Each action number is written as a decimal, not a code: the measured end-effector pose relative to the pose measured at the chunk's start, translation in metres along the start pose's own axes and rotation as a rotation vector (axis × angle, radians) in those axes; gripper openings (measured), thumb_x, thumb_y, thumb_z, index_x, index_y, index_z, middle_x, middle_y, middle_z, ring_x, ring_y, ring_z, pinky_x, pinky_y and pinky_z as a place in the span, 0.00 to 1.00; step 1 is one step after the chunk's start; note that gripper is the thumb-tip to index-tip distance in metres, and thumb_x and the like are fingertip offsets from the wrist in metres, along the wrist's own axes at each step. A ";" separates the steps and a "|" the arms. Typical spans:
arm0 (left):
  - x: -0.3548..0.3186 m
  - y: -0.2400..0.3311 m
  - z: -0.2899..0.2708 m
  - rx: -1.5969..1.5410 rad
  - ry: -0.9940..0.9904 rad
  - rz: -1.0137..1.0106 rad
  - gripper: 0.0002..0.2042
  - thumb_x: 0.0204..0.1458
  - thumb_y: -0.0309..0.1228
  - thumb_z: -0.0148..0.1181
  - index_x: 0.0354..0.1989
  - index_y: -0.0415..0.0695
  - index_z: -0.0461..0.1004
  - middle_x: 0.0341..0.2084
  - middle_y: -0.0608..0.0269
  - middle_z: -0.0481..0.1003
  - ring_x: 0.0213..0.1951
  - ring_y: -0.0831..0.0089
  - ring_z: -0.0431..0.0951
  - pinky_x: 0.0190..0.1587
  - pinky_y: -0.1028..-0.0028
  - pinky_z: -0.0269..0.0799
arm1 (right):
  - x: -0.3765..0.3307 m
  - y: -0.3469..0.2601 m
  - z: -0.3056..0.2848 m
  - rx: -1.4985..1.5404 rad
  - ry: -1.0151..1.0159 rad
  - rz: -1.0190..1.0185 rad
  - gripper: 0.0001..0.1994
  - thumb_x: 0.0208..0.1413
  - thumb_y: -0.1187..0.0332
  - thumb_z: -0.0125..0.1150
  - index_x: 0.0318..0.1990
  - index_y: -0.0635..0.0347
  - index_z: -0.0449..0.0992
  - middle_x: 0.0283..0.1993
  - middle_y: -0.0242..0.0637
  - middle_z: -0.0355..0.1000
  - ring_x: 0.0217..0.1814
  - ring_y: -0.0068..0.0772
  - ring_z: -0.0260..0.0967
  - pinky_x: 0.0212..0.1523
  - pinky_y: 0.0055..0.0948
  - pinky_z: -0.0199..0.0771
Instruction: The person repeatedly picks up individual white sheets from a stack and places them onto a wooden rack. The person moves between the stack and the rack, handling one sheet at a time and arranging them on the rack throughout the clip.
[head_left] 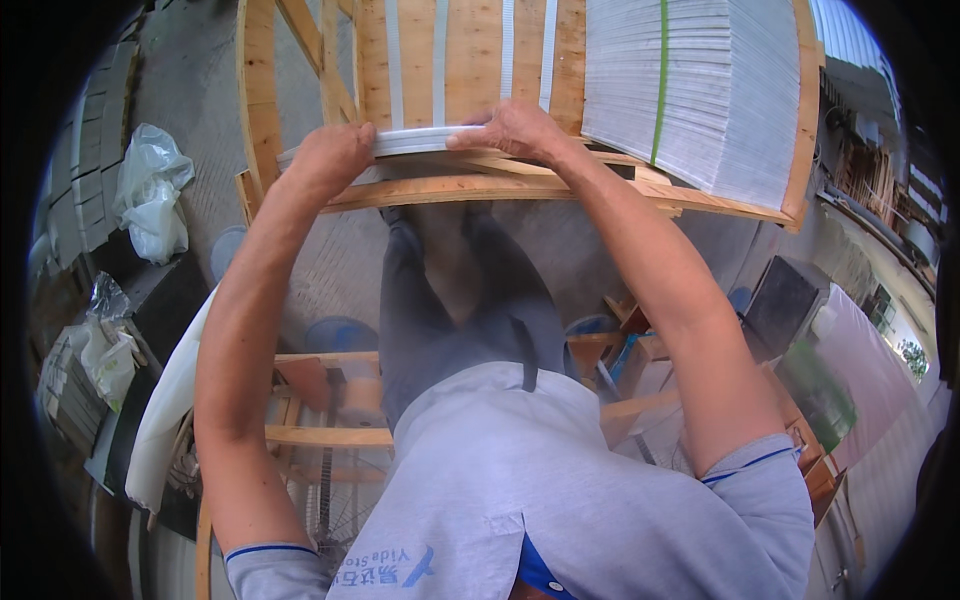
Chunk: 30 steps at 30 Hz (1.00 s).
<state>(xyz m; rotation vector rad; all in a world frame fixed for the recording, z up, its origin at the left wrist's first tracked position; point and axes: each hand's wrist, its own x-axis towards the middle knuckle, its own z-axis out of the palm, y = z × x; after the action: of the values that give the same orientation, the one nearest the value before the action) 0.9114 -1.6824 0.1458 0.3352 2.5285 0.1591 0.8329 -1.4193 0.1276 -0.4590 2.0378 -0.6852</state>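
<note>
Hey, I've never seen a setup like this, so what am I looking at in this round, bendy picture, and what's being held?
There's no machine, just a person's two bare hands. A wide fisheye camera on their head looks down, bending straight edges. The left hand and right hand grip a pale layered piece at a wooden crate. In the crate's right side sits a stack of thin pale sheets, with a green strap across it.

Bare matt wood on the crate (480, 188), grain showing; smooth, faintly shiny white strips (420, 141); a plastic-looking green band (660, 90); glossy, crinkled plastic in the bag (155, 190); soft matt cloth shirt (500, 440); dull concrete floor (205, 60)!
</note>
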 end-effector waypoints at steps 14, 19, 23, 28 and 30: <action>-0.005 -0.012 -0.019 -0.371 -0.077 -0.005 0.15 0.53 0.32 0.60 0.48 0.40 0.74 0.39 0.44 0.77 0.41 0.49 0.77 0.46 0.60 0.71 | 0.007 0.004 0.002 -0.087 0.072 -0.021 0.40 0.35 0.28 0.62 0.45 0.55 0.82 0.39 0.47 0.79 0.45 0.45 0.74 0.46 0.39 0.72; -0.006 -0.016 -0.004 -0.284 -0.004 0.031 0.14 0.52 0.33 0.61 0.44 0.39 0.73 0.37 0.45 0.77 0.40 0.49 0.77 0.44 0.58 0.72 | 0.005 0.005 0.004 -0.033 0.066 -0.030 0.37 0.37 0.30 0.63 0.44 0.53 0.83 0.38 0.46 0.79 0.43 0.44 0.74 0.45 0.38 0.72; -0.010 -0.017 0.000 -0.254 0.019 0.042 0.14 0.51 0.35 0.61 0.43 0.40 0.74 0.36 0.45 0.78 0.40 0.48 0.77 0.44 0.57 0.72 | 0.000 0.005 0.004 -0.007 0.045 -0.039 0.35 0.39 0.32 0.63 0.43 0.54 0.83 0.38 0.47 0.78 0.43 0.43 0.74 0.45 0.36 0.71; -0.017 -0.011 -0.001 -0.267 0.012 0.056 0.15 0.51 0.35 0.62 0.43 0.40 0.74 0.35 0.45 0.77 0.39 0.48 0.77 0.43 0.57 0.72 | -0.008 0.003 0.009 0.052 0.082 -0.054 0.33 0.40 0.35 0.65 0.41 0.56 0.83 0.36 0.47 0.78 0.40 0.43 0.74 0.43 0.37 0.71; -0.017 -0.010 -0.002 -0.283 0.007 0.029 0.15 0.52 0.36 0.61 0.44 0.40 0.74 0.34 0.46 0.77 0.38 0.48 0.77 0.43 0.57 0.71 | -0.010 0.002 0.011 0.061 0.086 -0.047 0.32 0.40 0.35 0.65 0.41 0.56 0.83 0.36 0.47 0.78 0.40 0.43 0.74 0.43 0.37 0.71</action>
<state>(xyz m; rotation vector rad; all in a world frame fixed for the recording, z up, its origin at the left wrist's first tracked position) 0.9219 -1.6967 0.1550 0.2582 2.4656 0.5238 0.8471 -1.4155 0.1279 -0.4499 2.0859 -0.8061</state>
